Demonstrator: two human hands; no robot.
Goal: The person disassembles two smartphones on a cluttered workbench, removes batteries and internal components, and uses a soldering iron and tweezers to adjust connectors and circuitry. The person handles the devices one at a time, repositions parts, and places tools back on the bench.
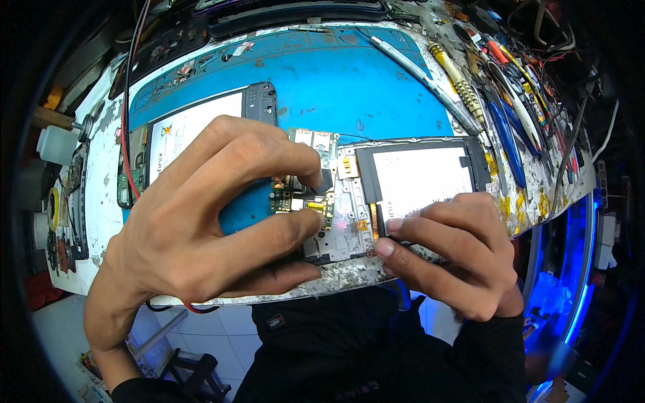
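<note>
My left hand point(195, 201) arches over a small green circuit board point(285, 201), its thumb and forefinger closed on the board's edges. The board lies at the left end of an opened phone point(344, 201), whose bare metal frame shows beside it. A white battery with a black border point(413, 171) fills the phone's right part. At the battery's lower left corner, my right hand point(460, 252) pinches a thin black strip point(381, 220) between thumb and fingertip. An orange flex cable point(374, 218) runs close by that strip. The far end of the strip is hard to make out.
A second opened phone point(259, 101) lies on the blue mat point(322, 74), partly behind my left hand. Tweezers, screwdrivers and blue-handled pliers point(504, 141) crowd the right side. A red wire point(125, 121) crosses the left. The worn white table edge point(295, 289) runs nearest me.
</note>
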